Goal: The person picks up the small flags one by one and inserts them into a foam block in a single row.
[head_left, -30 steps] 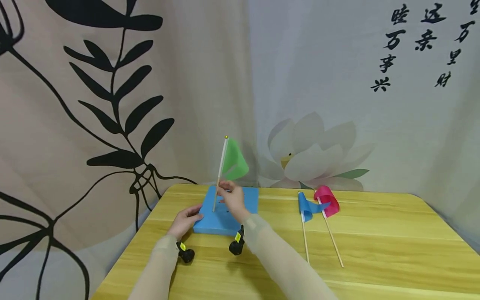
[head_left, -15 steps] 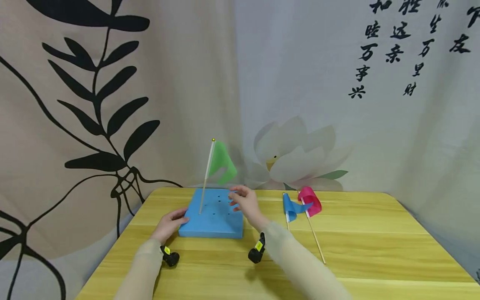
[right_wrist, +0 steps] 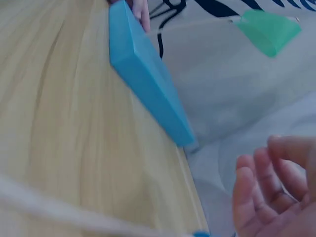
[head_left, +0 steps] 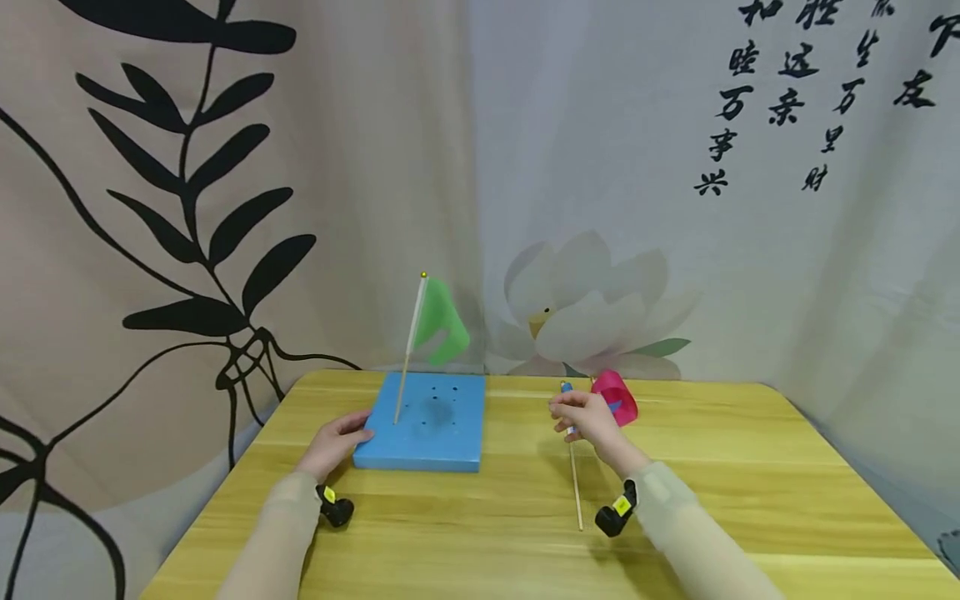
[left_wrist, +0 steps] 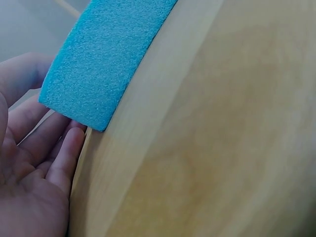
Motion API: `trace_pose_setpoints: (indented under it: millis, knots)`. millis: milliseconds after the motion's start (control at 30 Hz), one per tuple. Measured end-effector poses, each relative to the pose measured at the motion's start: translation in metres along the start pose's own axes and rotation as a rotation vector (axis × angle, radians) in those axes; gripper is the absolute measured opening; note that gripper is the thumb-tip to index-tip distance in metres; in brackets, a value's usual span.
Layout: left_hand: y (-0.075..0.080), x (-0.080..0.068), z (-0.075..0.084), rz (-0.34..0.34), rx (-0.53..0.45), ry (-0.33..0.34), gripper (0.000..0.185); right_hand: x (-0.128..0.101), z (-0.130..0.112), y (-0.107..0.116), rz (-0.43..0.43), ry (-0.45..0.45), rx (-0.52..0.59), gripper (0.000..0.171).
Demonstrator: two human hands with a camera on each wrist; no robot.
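Observation:
A blue foam block (head_left: pixel 420 425) with several holes lies on the wooden table (head_left: pixel 480 517). A green flag (head_left: pixel 441 321) stands upright on its stick in the block's back left part. My left hand (head_left: pixel 347 433) rests with straight fingers (left_wrist: pixel 66 158) against the block's (left_wrist: pixel 103 54) front left corner. My right hand (head_left: pixel 564 415) hovers over the cloth end of a blue flag (head_left: pixel 574 483), which lies flat on the table. In the right wrist view its fingers (right_wrist: pixel 256 192) are loosely spread with nothing between them. A pink flag (head_left: pixel 618 398) lies just right of that hand.
Printed curtains hang close behind the table's back edge. The block (right_wrist: pixel 148 79) and the green flag (right_wrist: pixel 269 29) lie left of my right hand. Bare tabletop (head_left: pixel 750 467) stretches to the right and along the front.
My right hand let go of the green flag's stick, which stays standing in the block, and moved right to the blue flag. My left hand stayed at the block's corner.

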State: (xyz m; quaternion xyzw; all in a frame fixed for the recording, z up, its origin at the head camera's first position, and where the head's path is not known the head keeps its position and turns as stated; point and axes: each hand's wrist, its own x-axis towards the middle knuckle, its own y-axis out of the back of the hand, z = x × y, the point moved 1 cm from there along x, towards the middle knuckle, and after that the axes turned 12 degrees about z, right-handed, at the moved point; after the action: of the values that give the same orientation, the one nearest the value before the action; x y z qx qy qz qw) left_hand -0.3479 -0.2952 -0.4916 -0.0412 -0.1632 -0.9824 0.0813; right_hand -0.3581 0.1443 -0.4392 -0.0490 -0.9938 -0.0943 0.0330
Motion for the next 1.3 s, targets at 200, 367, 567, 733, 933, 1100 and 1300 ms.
trace_pose_setpoints:
  millis: [200, 367, 567, 733, 933, 1100, 1300]
  knots:
    - [-0.001, 0.002, -0.001, 0.001, 0.009, 0.009, 0.061, -0.008, 0.015, 0.024, -0.027, -0.063, -0.12, 0.026]
    - [-0.001, 0.003, 0.0, -0.021, 0.014, 0.008, 0.062, -0.015, 0.028, 0.028, 0.005, -0.115, -0.18, 0.019]
    - [-0.001, 0.003, 0.001, -0.033, 0.016, 0.004, 0.064, -0.019, 0.04, 0.033, 0.048, -0.153, -0.192, 0.015]
    - [0.0, 0.001, 0.002, -0.035, 0.02, 0.005, 0.064, -0.021, 0.045, 0.036, 0.061, -0.155, -0.233, 0.015]
    - [-0.001, 0.002, 0.001, -0.037, 0.014, 0.013, 0.067, -0.017, 0.047, 0.032, 0.065, -0.123, -0.322, 0.017]
    - [-0.002, 0.003, 0.0, -0.036, 0.015, 0.012, 0.067, -0.013, 0.049, 0.027, 0.058, -0.049, -0.415, 0.024]
    - [-0.001, 0.002, 0.001, -0.042, 0.017, 0.007, 0.067, -0.009, 0.051, 0.023, 0.049, -0.001, -0.482, 0.036]
